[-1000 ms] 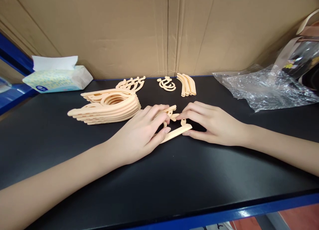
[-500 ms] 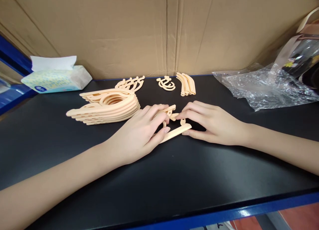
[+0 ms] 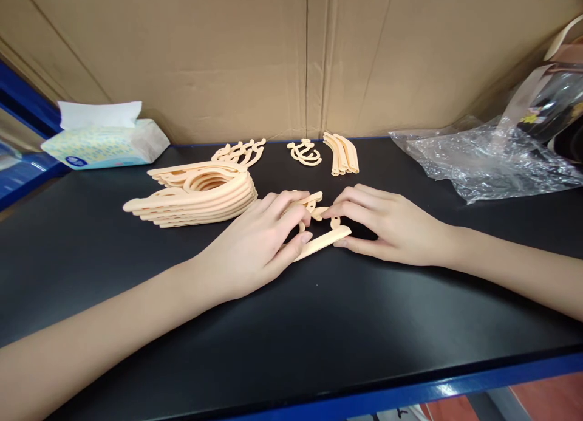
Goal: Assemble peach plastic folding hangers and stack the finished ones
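My left hand is closed around cream plastic hanger parts low over the black table, its thumb on a long hanger arm. That arm slants up to the right, and part of it is hidden under the fingers. My right hand grips from the other side, the thumb at the arm's right end and the fingertips by a smaller piece. A rounded end with a small hole shows between the fingers. How these parts join is hidden by my hands.
Left of my hands lies a stack of folded hangers. Behind are two groups of hooks, left and middle, and several loose arms. A tissue pack stands back left, clear plastic bags right. Cardboard closes the back.
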{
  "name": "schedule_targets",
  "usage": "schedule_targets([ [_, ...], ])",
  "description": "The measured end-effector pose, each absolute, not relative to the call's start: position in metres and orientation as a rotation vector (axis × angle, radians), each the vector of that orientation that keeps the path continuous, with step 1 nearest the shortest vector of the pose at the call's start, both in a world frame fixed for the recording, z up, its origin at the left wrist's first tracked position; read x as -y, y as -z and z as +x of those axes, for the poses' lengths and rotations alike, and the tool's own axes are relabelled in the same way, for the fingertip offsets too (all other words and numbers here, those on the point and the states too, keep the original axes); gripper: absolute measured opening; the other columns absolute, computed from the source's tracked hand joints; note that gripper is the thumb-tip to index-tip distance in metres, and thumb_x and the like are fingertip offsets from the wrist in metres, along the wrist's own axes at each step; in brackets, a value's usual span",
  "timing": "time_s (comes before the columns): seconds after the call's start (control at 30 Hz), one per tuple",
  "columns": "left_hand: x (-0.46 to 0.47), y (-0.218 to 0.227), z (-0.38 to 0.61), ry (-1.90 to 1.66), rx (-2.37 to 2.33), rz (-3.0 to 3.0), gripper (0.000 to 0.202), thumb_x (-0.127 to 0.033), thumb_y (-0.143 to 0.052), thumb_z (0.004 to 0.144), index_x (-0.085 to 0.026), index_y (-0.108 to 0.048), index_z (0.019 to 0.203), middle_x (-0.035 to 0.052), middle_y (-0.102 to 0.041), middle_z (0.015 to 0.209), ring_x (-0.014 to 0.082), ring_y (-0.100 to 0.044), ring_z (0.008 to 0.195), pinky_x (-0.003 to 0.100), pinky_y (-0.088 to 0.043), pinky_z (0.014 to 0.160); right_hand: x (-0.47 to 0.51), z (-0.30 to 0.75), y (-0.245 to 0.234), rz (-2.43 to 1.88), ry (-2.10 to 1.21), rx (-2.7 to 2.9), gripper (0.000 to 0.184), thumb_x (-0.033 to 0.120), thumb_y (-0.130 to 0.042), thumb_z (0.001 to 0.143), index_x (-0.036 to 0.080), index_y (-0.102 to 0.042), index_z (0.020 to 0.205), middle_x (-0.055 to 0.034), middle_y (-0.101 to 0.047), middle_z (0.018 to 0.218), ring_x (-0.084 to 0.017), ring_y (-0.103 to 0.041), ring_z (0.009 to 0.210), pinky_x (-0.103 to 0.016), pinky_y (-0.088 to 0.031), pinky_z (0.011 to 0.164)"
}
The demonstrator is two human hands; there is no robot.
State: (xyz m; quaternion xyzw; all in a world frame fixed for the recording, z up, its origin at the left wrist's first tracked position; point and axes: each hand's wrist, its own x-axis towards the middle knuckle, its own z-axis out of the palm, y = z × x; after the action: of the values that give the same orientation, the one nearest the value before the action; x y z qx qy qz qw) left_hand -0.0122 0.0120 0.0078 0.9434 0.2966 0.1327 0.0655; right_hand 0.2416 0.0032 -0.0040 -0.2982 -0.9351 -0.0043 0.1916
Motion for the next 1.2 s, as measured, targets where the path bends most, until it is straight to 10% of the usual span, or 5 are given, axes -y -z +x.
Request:
schedule_targets([
  [1.2,-0.0133,-0.0061,-0.0121,-0.436,-0.876,2.857,0.026,-0.031,-0.03,0.103,-0.017,-0.052,0.102,0.0117,-0.049,0.138,0.0267,-0.051,0.117,0.043,-0.042,0.096,-0.0032,0.2413,0.0046,-0.835,0.024,2.625,0.035,0.038,-0.048,0.099,0.014,-0.058,0.122,-0.0079,-0.062,0.105,-0.02,-0.056,0.096,-0.034,-0.049,0.083],
])
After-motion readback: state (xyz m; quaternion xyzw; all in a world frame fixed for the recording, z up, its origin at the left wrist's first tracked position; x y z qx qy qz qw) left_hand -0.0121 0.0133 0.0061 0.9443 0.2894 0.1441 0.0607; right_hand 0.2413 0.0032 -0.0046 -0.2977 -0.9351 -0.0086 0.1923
